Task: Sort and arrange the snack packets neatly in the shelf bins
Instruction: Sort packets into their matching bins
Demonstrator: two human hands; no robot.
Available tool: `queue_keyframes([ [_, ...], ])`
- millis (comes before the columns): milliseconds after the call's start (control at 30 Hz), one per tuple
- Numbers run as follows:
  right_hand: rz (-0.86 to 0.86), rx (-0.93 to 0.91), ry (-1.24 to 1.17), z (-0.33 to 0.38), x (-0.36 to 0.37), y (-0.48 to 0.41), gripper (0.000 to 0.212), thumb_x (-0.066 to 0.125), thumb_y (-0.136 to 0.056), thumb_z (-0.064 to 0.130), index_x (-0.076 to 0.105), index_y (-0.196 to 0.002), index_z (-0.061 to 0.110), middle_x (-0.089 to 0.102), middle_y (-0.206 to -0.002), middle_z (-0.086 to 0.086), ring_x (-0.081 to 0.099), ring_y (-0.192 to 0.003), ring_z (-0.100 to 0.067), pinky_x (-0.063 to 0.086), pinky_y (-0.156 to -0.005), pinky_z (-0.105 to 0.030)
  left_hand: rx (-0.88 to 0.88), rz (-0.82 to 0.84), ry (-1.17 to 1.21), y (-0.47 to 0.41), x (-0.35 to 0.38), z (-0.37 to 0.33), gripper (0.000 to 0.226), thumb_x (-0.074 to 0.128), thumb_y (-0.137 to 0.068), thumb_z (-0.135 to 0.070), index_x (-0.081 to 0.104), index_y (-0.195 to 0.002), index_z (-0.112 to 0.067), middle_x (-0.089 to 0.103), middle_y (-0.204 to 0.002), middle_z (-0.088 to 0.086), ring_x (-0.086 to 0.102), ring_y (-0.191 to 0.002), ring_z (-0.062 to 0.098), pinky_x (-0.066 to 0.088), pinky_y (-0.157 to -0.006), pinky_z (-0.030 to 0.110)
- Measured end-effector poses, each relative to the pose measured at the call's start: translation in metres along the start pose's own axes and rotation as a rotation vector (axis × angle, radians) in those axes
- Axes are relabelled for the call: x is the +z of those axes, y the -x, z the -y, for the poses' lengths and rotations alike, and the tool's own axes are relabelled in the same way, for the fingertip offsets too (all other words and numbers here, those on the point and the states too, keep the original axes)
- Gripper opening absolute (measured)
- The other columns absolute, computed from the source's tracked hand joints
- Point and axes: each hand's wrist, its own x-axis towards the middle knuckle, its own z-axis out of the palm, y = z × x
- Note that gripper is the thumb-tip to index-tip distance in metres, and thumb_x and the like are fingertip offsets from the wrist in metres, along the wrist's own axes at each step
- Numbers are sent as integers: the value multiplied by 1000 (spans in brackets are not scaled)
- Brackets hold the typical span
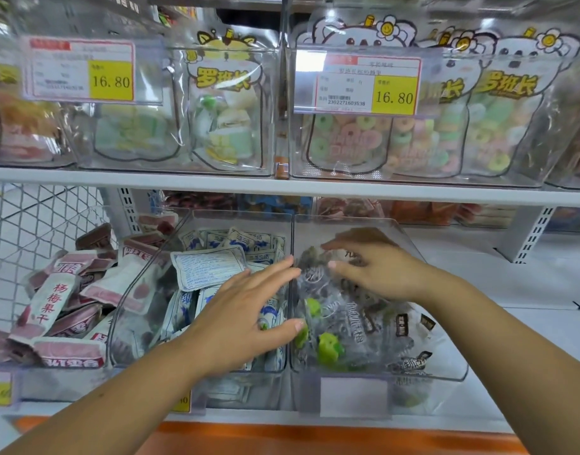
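Fingers [275,269] of the left hand [246,310] straight and slightly spread, palm down, seen from the head camera low over the white-and-blue packets [206,267] in the middle bin [236,213]. Fingertips up against the clear wall shared with the right bin [446,356]; thumb stretched across that wall toward a green piece. Touching the packets or just above them: cannot tell.

Fingers [344,246] of the right hand [377,267] stretched out toward the left, loosely together and slightly bent, lying on top of the clear packets [347,323] heaped in the right bin. Nothing pinched, as far as can be seen. Dark pieces and bright green ones inside those packets, piled up to the front wall.

White-and-blue packets jumbled in the middle bin, one lying flat on top with its printed back up, just beyond the left fingertips. Pink packets [52,300] in a loose heap to the left, some leaning against the middle bin's side. Wire mesh [36,218] behind them.

Above, a white shelf board [282,187] carrying clear bins of tall pouches [226,103] filled with pastel sweets. Left price tag [82,72] and right price tag [367,85] clipped to those bins, both reading 16.80. Orange strip [315,438] along the bottom edge of the view.
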Motion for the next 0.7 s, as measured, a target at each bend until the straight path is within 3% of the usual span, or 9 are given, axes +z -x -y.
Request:
queue_keyframes([
  [67, 30, 171, 223, -4, 10, -2, 66, 30, -87, 74, 27, -146, 44, 18, -160, 0, -1, -148, -28, 3, -119, -50, 6, -7, 2, 1, 0, 0, 74, 25, -76, -81, 5, -144, -58, -13, -146, -45, 1, -136, -13, -3, -112, 20],
  [133, 235, 258, 195, -2, 22, -1, 80, 26, -78, 85, 23, -148, 45, 9, -162, 1, -11, -147, -31, 1, -116, -54, 7, -10, 3, 1, 0, -1, 71, 31, -81, -78, 6, -145, -57, -13, -145, -46, -1, -134, -15, -4, -113, 19],
  [200, 360, 195, 225, 7, 29, 1, 86, 34, -75, 86, 24, -148, 42, 7, -162, 1, -7, -147, -31, 8, -118, -52, -8, 0, 6, 1, 2, -1, 69, 35, -85, -73, 6, -145, -56, -13, -146, -46, 0, -136, -11, -4, -113, 21],
  [267, 370, 117, 316, 18, 34, 3, 80, 42, -83, 75, 24, -150, 34, 8, -162, 0, -5, -147, -33, 12, -118, -51, -11, 4, 5, 0, 3, 1, 71, 32, -82, -77, 4, -144, -58, -13, -146, -45, 1, -143, -1, 0, -117, 28],
  [367, 371, 65, 358, 23, 34, 10, 66, 35, -96, 59, 28, -150, 22, 14, -161, -2, 3, -146, -33, 16, -118, -49, -18, 5, 9, 0, 5, 3, 75, 25, -75, -85, 3, -143, -61, -13, -146, -46, 1, -147, 6, 4, -120, 36],
  [467, 386, 12, 346, 24, 34, 22, 54, 27, -100, 50, 47, -136, 15, 20, -159, -2, 9, -142, -32, 21, -115, -48, 0, -15, 2, -1, 6, 3, 79, 17, -71, -89, 3, -143, -60, -12, -147, -45, 3, -146, 5, 4, -119, 34],
  [633, 384, -27, 270, 25, 29, 35, 65, 35, -90, 67, 47, -136, 23, 13, -161, 7, -3, -148, -24, 18, -117, -47, 9, -18, -10, -1, 4, 2, 74, 24, -77, -82, 4, -144, -58, -12, -148, -43, 5, -145, 0, 4, -117, 30],
  [700, 403, -13, 160, 20, 14, 38, 77, 47, -80, 76, 35, -145, 36, 8, -161, 13, -5, -148, -17, 11, -120, -41, 9, -19, -8, 0, 4, 2, 73, 25, -78, -79, 5, -144, -58, -11, -148, -43, 5, -144, -1, 4, -117, 29],
])
